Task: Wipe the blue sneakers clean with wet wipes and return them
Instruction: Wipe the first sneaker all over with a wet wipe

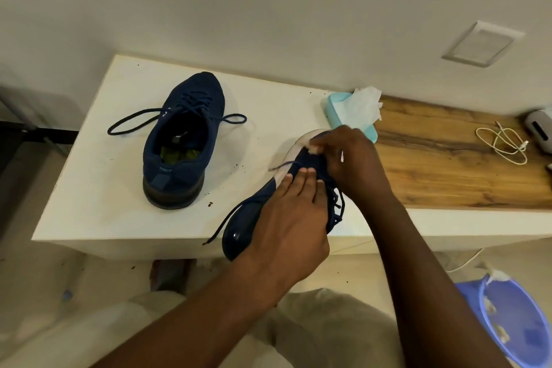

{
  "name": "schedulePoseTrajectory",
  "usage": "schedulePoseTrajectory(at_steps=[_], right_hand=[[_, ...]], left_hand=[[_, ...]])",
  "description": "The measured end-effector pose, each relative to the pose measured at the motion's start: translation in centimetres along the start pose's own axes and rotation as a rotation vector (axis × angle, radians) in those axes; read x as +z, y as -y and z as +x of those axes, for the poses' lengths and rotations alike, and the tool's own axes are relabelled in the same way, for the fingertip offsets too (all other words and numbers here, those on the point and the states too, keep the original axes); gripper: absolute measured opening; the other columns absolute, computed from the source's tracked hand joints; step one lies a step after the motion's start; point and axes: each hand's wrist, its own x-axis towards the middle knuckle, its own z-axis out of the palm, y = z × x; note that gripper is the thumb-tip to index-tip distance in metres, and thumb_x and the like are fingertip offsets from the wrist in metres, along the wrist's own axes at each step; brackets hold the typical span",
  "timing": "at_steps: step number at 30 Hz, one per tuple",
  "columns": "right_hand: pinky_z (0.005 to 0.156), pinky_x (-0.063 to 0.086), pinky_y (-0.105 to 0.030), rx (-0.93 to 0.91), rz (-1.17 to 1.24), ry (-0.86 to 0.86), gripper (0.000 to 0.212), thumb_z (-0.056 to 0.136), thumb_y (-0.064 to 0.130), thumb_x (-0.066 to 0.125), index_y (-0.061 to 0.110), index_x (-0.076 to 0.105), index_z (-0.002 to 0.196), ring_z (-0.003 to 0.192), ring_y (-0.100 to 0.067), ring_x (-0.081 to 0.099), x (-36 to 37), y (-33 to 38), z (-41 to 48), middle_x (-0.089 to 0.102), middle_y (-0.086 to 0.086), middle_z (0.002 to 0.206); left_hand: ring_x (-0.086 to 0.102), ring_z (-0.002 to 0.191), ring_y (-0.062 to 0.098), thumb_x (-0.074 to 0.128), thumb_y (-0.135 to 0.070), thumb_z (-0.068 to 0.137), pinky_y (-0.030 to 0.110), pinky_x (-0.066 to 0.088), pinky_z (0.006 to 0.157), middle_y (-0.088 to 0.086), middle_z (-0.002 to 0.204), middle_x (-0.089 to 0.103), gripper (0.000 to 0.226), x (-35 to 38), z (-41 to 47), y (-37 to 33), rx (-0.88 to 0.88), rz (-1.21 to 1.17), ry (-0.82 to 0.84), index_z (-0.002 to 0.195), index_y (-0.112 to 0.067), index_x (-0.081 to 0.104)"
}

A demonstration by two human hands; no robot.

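At the front edge of the white table [104, 173], one blue sneaker [254, 209] is held on its side, toe pointing away towards the wall, heel overhanging the edge, pale sole turned to the left. The left hand [286, 218] lies over its upper, fingers close together and wrapped across the shoe; the thumb is out of sight. The right hand [354, 158] is at the toe, fingers curled and clamped on a small white wipe [313, 150], which is pressed against the blue fabric just beside the sole rim. Laces of this sneaker hang loose, one end trailing over the table edge. The second sneaker [182, 140] stands upright on the table to the left, well apart from the first, toe towards the wall, laces untied and spread to both sides. Dark specks of dirt are scattered on the table around both shoes. A teal wipe pack [334, 107] lies behind the right hand, where the white top meets a wood top [448, 158], with a sheet pulled up out of it. A coiled white cable [504, 143] rests on the wood. A blue bin [513, 323] stands on the floor at lower right, with white scraps inside.
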Motion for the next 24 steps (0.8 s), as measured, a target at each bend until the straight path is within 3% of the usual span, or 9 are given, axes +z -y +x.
schedulePoseTrajectory(at_steps=[2,5,6,8,11,13,19,22,24], right_hand=[[0.083,0.044,-0.024,0.100,-0.121,-0.065,0.025,0.089,0.004,0.061,0.015,0.075,0.107,0.100,-0.025,0.062,0.5,0.1,1.2,0.068,-0.007,0.108],[0.082,0.053,-0.036,-0.072,-0.011,0.129,0.029,0.082,-0.001,0.064,0.016,0.077,0.101,0.093,-0.025,0.063,1.1,1.8,0.2,0.070,-0.004,0.100],[0.080,0.053,-0.038,-0.124,0.034,0.198,0.030,0.081,-0.002,0.064,0.017,0.078,0.100,0.092,-0.023,0.062,0.6,2.4,-0.7,0.070,-0.003,0.099],[0.080,0.053,-0.033,-0.091,0.050,0.243,0.030,0.084,-0.002,0.063,0.017,0.078,0.102,0.092,-0.020,0.063,-0.5,2.5,-1.5,0.070,-0.002,0.102],[0.081,0.048,-0.029,0.089,-0.101,0.066,0.031,0.086,0.001,0.061,0.015,0.075,0.110,0.102,-0.025,0.061,-0.1,0.6,-0.3,0.068,-0.006,0.109],[0.082,0.045,-0.028,0.176,-0.119,0.076,0.034,0.086,0.001,0.059,0.015,0.073,0.114,0.105,-0.027,0.061,0.5,0.5,0.0,0.067,-0.008,0.111],[0.073,0.041,-0.005,0.083,0.255,0.249,0.034,0.087,-0.005,0.056,0.019,0.077,0.100,0.087,-0.002,0.060,0.2,3.3,-2.9,0.069,0.005,0.102],[0.082,0.048,-0.023,0.213,0.139,0.145,0.027,0.088,0.002,0.059,0.016,0.076,0.103,0.098,-0.018,0.062,0.8,2.1,-1.4,0.070,-0.002,0.108],[0.081,0.050,-0.026,0.247,0.234,0.173,0.024,0.089,0.001,0.059,0.016,0.075,0.100,0.101,-0.020,0.063,0.6,1.7,-1.3,0.070,-0.003,0.108]], left_hand=[[0.028,0.151,0.027,0.059,-0.027,0.094,0.040,0.016,0.123,0.014,0.162,0.032,0.067,0.0,-0.1,0.0,-0.010,-0.032,-0.004,0.154,-0.007,0.036],[0.058,0.117,0.021,0.069,-0.026,0.083,0.038,0.044,0.097,0.000,0.125,0.067,0.039,-1.3,-0.4,1.0,-0.052,-0.087,-0.071,0.122,-0.021,0.069],[0.058,0.108,0.019,0.069,-0.027,0.083,0.036,0.043,0.091,-0.004,0.117,0.069,0.030,-1.9,-0.6,1.3,-0.068,-0.096,-0.110,0.113,-0.025,0.072],[0.054,0.106,0.017,0.063,-0.030,0.089,0.034,0.038,0.089,-0.008,0.118,0.064,0.026,-2.8,-1.1,1.8,-0.093,-0.104,-0.149,0.114,-0.029,0.069],[0.049,0.113,0.016,0.056,-0.031,0.094,0.034,0.039,0.095,-0.008,0.128,0.055,0.033,-3.3,-1.5,2.7,-0.148,-0.119,-0.168,0.127,-0.031,0.059],[0.048,0.113,0.018,0.058,-0.028,0.094,0.036,0.042,0.095,-0.006,0.128,0.055,0.035,-3.3,-1.7,3.2,-0.184,-0.123,-0.173,0.128,-0.031,0.059],[0.053,0.099,0.021,0.060,-0.007,0.091,0.037,0.047,0.083,-0.002,0.107,0.064,0.029,-3.6,-1.4,4.1,-0.221,-0.188,-0.200,0.111,-0.025,0.072],[0.060,0.086,0.020,0.064,-0.011,0.089,0.042,0.045,0.084,-0.004,0.098,0.063,0.024,-3.7,-1.2,4.6,-0.241,-0.218,-0.252,0.104,-0.028,0.072],[0.061,0.082,0.015,0.067,-0.015,0.089,0.044,0.045,0.088,-0.009,0.097,0.061,0.023,-3.7,-1.4,5.1,-0.270,-0.270,-0.280,0.104,-0.032,0.070]])
